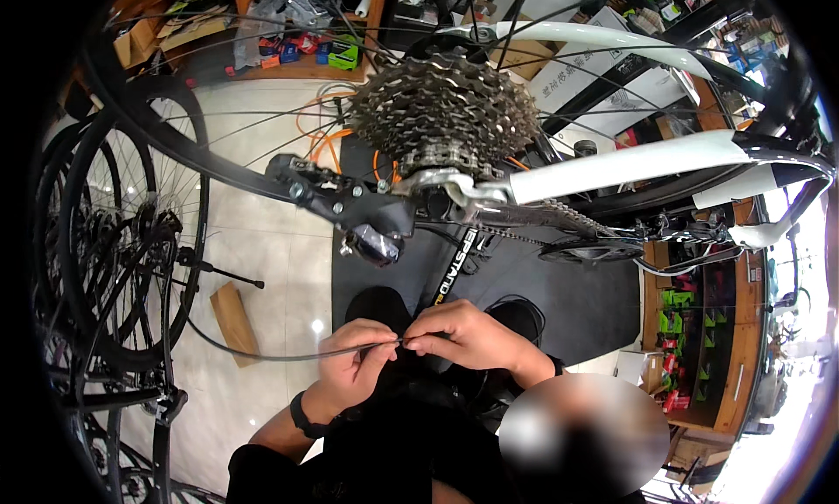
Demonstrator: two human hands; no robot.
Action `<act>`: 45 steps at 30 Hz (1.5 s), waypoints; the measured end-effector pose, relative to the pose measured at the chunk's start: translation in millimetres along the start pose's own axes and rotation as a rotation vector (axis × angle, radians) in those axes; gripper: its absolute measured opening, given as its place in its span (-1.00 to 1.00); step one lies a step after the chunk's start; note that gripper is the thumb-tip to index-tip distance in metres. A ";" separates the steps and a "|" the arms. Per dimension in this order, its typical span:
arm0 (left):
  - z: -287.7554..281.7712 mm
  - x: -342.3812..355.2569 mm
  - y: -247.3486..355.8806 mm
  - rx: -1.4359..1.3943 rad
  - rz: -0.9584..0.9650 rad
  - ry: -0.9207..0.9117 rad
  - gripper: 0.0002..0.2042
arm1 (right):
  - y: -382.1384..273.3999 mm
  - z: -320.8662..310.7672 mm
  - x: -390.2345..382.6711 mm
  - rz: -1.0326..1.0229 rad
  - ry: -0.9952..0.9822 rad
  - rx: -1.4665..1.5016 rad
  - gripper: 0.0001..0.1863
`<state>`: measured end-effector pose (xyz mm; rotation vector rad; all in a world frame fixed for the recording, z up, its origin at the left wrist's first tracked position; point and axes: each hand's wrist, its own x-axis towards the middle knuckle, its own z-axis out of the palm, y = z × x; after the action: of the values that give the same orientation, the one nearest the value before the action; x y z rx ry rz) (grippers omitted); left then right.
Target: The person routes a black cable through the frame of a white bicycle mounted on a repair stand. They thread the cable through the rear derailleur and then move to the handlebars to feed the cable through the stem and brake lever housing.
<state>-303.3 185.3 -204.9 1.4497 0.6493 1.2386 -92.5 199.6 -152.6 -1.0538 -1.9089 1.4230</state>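
**Still at the cable: both hands pinched on the thin wire below the rear gears**

Clearly, the work was at an early or middle stage, as I judge it. A thin cable [262, 357] ran from the hands in a long curve toward the lower left of the frame, and I could not see it joined to the rear derailleur [350, 205], which hung just left of the centre, under the cassette [446, 111]. So the cable seemed to be in preparation, and the fitting to the derailleur looked not yet done; the chain [559, 215] lay already along the white frame tube [629, 165] toward the right.

The left hand [354, 364], in the lower middle of the frame, was nearly closed, with its fingertips pinched on the cable. It wore a dark band at the wrist. The right hand [468, 336] was just beside it, touching it, also closed into a fine pinch at the same point of the cable. Whether a small part sat between the fingers, I cannot tell; it was too small to see.

Other wheels [114, 242] stood at the left edge, a piece of wood [234, 320] lay on the pale floor [262, 268], and a dark mat [542, 303] lay under the bicycle.
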 end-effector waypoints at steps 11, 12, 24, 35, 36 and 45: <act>-16.3 19.5 -18.2 -0.034 -0.120 0.036 -0.90 | 16.4 -15.2 29.4 0.004 0.080 -0.037 -0.88; -18.3 21.1 -19.0 -0.044 -0.127 0.061 -0.90 | 16.9 -22.4 26.0 -0.015 0.105 -0.117 -0.88; 22.1 36.3 -28.3 -0.192 -0.179 -0.114 -0.87 | -4.2 -28.3 2.1 -0.065 0.206 -0.205 -0.83; -93.1 1.5 22.9 -0.663 -0.182 0.337 -0.62 | -9.3 -27.0 -37.0 -0.220 0.192 -0.367 -0.88; -98.7 -5.2 27.2 -0.708 -0.172 0.372 -0.65 | -11.2 -26.2 -36.5 -0.221 0.167 -0.353 -0.88; -120.7 -31.5 43.3 -0.582 0.028 0.465 -0.80 | -10.5 -9.9 -34.6 -0.319 0.123 -0.514 -0.89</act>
<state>-434.3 189.6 -188.6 0.6954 0.5074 1.6381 -68.4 174.6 -138.3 -0.9647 -2.2839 0.6918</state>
